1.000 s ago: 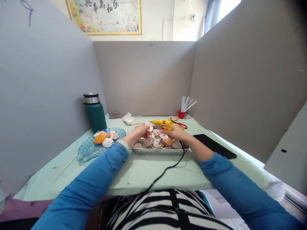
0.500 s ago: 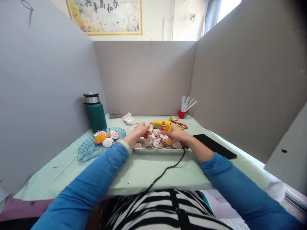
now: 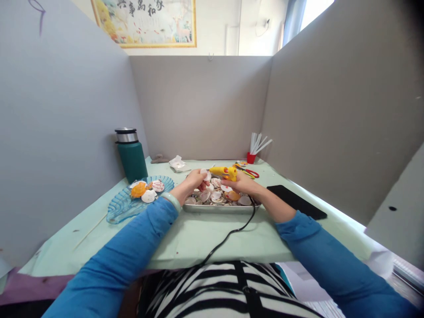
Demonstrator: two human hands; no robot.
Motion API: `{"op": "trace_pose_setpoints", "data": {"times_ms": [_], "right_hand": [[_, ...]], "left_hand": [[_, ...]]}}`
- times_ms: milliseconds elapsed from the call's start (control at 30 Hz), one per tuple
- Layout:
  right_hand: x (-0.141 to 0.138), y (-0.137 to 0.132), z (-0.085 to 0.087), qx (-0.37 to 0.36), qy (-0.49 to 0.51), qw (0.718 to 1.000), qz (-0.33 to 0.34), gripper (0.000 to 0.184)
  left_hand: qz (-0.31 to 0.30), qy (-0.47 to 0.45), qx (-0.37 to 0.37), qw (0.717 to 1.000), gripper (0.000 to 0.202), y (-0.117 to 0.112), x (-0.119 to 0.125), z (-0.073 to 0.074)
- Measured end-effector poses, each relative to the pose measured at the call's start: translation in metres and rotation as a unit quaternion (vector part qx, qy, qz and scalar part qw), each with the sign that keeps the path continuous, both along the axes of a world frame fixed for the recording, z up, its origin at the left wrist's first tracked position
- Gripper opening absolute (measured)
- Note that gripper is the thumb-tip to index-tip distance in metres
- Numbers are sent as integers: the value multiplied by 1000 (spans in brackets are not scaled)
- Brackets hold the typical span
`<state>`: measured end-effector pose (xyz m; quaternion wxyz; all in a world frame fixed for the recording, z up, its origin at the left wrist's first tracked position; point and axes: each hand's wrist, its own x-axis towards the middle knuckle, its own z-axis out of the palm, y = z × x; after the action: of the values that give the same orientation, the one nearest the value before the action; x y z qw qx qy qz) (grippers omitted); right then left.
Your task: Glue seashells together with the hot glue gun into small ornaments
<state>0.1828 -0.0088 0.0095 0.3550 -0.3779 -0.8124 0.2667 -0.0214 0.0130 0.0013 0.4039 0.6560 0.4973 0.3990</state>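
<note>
My left hand [image 3: 194,182] is closed on a small white shell [image 3: 206,175], held above a metal tray [image 3: 218,208] full of mixed shells. My right hand [image 3: 241,184] grips a yellow glue gun [image 3: 224,171] whose nozzle points left, right at the shell. The gun's black cord [image 3: 228,236] runs from my right wrist over the tray's front corner and off the table's near edge. Both forearms wear blue sleeves.
A blue glass shell-shaped dish [image 3: 132,201] with a few shells lies to the left, a green flask [image 3: 131,155] behind it. At the back stand a red cup of glue sticks [image 3: 253,152], scissors [image 3: 247,171] and crumpled paper [image 3: 178,164]. A black phone [image 3: 296,201] lies at the right. Grey partitions enclose the table.
</note>
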Motion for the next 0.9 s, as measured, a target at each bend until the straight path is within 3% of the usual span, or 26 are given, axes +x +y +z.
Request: {"op": "trace_pose_setpoints", "data": {"times_ms": [900], "right_hand": [[0, -2, 1, -16, 4, 1000, -21, 35]], "left_hand": [[24, 43, 52, 997, 23, -4, 0, 1]]}}
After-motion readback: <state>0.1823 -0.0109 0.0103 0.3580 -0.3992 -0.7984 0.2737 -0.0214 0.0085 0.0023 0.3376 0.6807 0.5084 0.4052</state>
